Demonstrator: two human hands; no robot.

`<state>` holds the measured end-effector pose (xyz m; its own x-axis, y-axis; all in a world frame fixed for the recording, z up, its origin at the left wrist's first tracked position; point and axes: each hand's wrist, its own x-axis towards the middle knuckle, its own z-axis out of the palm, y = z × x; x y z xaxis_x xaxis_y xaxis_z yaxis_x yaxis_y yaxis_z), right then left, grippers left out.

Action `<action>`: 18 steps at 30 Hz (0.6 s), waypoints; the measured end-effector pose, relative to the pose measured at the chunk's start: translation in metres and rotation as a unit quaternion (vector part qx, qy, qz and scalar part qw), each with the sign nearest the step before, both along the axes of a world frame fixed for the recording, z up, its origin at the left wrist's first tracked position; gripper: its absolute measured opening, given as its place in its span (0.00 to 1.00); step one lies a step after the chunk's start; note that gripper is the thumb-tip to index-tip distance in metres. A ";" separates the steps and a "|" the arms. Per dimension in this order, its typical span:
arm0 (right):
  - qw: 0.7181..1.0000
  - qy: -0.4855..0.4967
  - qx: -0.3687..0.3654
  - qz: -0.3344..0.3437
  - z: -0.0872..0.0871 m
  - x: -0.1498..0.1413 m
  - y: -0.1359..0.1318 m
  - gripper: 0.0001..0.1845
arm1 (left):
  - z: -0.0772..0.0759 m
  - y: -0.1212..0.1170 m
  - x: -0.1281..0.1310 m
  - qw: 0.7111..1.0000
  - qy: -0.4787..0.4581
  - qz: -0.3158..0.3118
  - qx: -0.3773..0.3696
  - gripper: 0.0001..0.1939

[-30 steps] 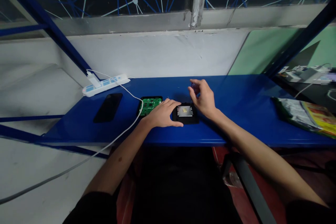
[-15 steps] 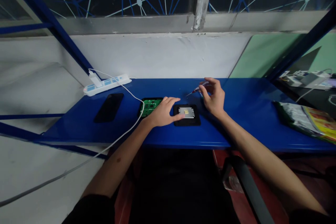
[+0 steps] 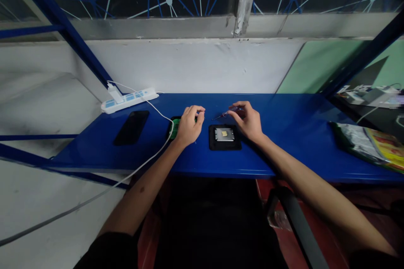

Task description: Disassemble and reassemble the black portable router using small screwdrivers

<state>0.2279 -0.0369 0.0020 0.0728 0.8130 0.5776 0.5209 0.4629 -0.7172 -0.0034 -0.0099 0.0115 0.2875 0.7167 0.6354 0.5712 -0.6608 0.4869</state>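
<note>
My right hand (image 3: 249, 122) is closed around a thin screwdriver (image 3: 223, 114), whose tip points left toward my other hand. My left hand (image 3: 189, 127) has its thumb and fingertips pinched together; something tiny may be between them, too small to name. Beneath that hand lies a green circuit board (image 3: 175, 127) in a black case, mostly hidden by my fingers. Between the two hands, nearer to me, rests a square black cover (image 3: 216, 147) with a silver metal plate (image 3: 229, 135) and a small yellowish pad (image 3: 224, 133) on it. Neither hand touches this cover.
A black phone (image 3: 131, 127) lies on the blue table (image 3: 303, 134) at the left. Behind it stands a white power strip (image 3: 131, 99) with a charger plugged in, its white cable (image 3: 150, 157) crossing the board's case. A shiny colourful packet (image 3: 372, 145) lies far right.
My left hand has drawn back from the black cover, and its spread fingers have closed into a pinch. My right hand has moved left with the screwdriver.
</note>
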 end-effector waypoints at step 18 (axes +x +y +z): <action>0.998 0.043 0.035 -0.013 -0.002 0.004 0.003 0.16 | -0.001 -0.010 0.007 0.995 0.047 -0.076 0.038 0.09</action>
